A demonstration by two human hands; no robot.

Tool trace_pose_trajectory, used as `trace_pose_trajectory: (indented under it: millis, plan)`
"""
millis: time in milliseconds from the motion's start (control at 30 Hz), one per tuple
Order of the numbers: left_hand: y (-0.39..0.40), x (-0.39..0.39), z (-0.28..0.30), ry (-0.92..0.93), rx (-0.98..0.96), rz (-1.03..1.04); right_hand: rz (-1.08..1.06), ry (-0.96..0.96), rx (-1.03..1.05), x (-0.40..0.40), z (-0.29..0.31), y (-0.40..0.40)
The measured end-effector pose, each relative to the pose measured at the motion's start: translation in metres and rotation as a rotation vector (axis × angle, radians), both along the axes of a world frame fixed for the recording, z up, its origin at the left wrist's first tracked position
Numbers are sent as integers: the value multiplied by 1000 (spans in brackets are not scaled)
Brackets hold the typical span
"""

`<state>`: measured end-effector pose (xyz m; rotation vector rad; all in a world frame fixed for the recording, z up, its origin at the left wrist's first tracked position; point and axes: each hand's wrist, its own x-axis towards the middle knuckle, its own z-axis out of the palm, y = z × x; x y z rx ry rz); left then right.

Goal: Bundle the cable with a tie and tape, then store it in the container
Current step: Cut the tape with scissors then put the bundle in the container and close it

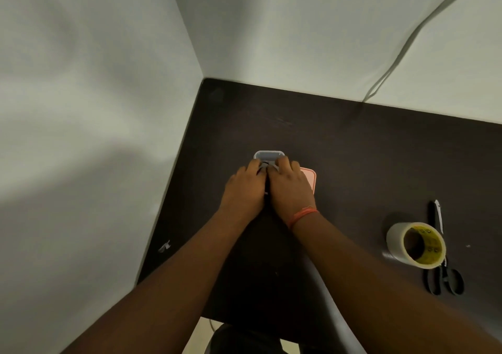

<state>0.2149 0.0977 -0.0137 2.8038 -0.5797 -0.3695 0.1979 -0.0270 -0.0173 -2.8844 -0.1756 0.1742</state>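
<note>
A small clear plastic container sits on the dark table, mostly covered by my hands. My left hand and my right hand lie side by side over it, fingers curled down onto a bundled cable with pale wrapping that shows between the fingertips. Most of the bundle is hidden under the fingers. A pink lid lies flat just right of the container, partly under my right hand. A roll of clear tape stands at the right.
Black-handled scissors lie behind the tape roll near the table's right side. The table sits in a corner between two pale walls, with a thin cord hanging down the far wall. A small scrap lies by the table's left edge.
</note>
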Motion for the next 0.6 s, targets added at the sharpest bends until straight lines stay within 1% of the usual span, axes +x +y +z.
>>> trace_pose_trajectory:
  millis: [67, 200, 333, 400, 533, 600]
  plan:
    - [2, 2, -2, 0, 19, 10, 29, -24, 14, -1, 2, -3]
    - [3, 9, -1, -15, 46, 26, -19, -13, 174, -19, 8, -14]
    - [0, 16, 1, -32, 13, -1, 30, 38, 107, -29, -1, -22]
    - [-1, 17, 0, -23, -5, -14, 11, 19, 131, -23, -3, -22]
    - [1, 16, -3, 4, -43, -5, 20, 114, 219, -10, -2, -20]
    - [3, 14, -6, 7, -23, -20, 49, 161, 194, -7, -3, -19]
